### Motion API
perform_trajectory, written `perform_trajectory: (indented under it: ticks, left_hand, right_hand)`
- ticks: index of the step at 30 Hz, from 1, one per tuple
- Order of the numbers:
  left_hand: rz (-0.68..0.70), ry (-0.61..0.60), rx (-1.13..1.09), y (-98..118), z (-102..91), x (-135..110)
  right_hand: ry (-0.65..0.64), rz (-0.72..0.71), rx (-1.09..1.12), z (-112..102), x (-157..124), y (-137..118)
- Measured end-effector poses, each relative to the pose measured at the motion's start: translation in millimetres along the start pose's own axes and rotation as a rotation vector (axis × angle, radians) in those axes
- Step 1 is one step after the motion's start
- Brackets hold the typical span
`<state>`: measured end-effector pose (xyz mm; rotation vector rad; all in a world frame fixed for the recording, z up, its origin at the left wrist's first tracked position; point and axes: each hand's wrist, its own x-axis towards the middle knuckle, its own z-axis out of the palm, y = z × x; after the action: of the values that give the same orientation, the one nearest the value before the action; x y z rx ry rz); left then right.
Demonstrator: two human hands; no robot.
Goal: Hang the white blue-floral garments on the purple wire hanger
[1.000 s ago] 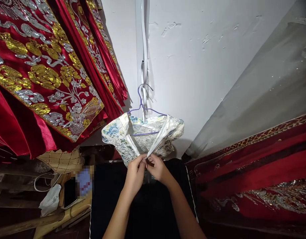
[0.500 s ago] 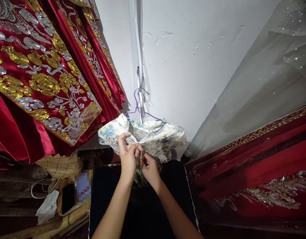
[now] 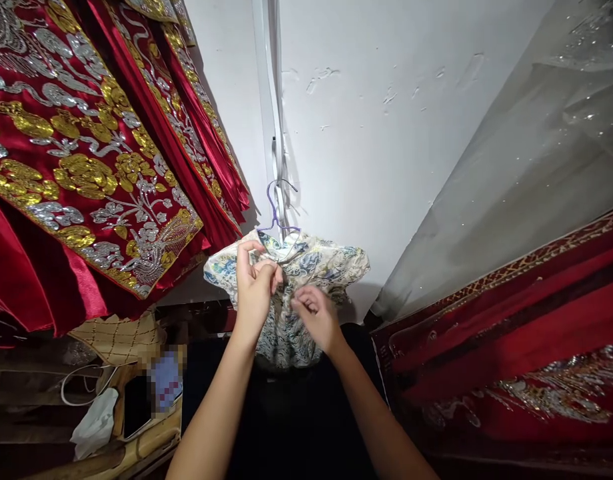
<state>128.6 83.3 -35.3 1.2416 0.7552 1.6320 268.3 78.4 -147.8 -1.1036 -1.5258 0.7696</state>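
Note:
A small cream garment with a blue and green floral print [image 3: 331,263] hangs on a purple wire hanger [image 3: 275,208] against the white wall. My left hand [image 3: 254,287] is closed on the fabric at the garment's neck, just below the hanger. A little lower and to the right, my right hand [image 3: 314,317] pinches the front of the same garment with thumb and fingers together.
Red satin robes with gold and silver embroidery [image 3: 86,160] hang close on the left. Another red embroidered cloth under clear plastic [image 3: 511,320] lies on the right. Low on the left are a phone [image 3: 139,397], a white cable and a crumpled tissue [image 3: 94,423].
The open garment front has been drawn together. My left hand rose to the neck by the hanger, and my right hand moved up and slightly right on the front.

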Motion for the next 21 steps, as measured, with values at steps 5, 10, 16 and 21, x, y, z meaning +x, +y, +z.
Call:
perform_trajectory:
  ticks: [5,10,16,21]
  left_hand:
    - [-0.030,0.010,-0.014,-12,2.3,-8]
    - [-0.051,0.022,-0.038,-15,5.5,-14]
    - [-0.111,0.013,-0.061,-35,-1.2,-12]
    - [-0.225,0.065,-0.006,-82,-16.5,-21]
  right_hand:
    - [-0.009,-0.237,-0.012,-25,38,-69]
    - [-0.087,-0.403,-0.262,-27,59,-76]
    - [0.070,-0.563,-0.313,-18,63,-71]
    - [0.240,-0.428,-0.140,-30,65,-92]
